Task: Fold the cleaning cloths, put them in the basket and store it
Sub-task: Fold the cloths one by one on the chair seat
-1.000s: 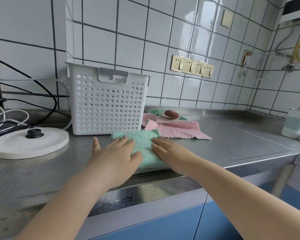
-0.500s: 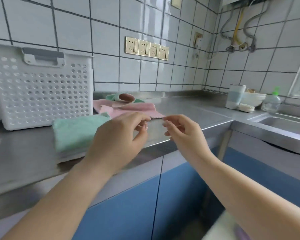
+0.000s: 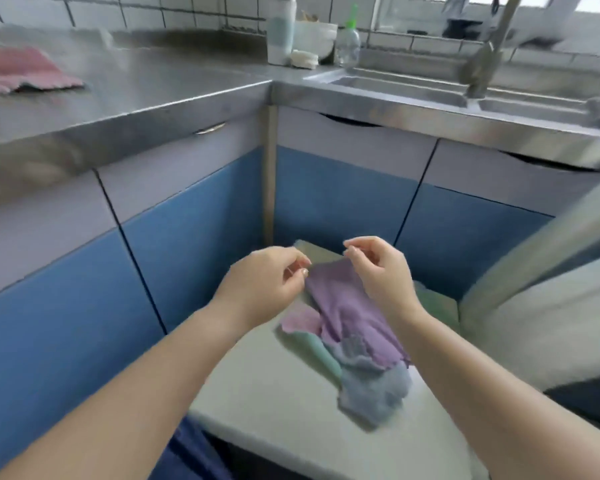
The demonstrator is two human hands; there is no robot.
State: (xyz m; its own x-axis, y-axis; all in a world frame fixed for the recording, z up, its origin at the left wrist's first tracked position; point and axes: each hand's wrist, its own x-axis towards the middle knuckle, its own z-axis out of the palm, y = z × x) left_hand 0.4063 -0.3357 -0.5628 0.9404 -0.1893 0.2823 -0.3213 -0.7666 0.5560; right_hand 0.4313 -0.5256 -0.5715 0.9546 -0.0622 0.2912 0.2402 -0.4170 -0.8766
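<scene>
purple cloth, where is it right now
In the head view the purple cloth lies low and centre on a pale surface before the blue cabinets, between both hands, atop a grey cloth.

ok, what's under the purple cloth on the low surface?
Under the purple cloth: a pink cloth, a mint-green cloth and a grey-blue cloth poke out from beneath it. How far they extend underneath, or whether more are hidden, is covered.

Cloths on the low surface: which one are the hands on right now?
The purple cloth, topmost of the pile, lies under both the left hand and right hand. The grey cloth lies nearer the camera, untouched.
</scene>
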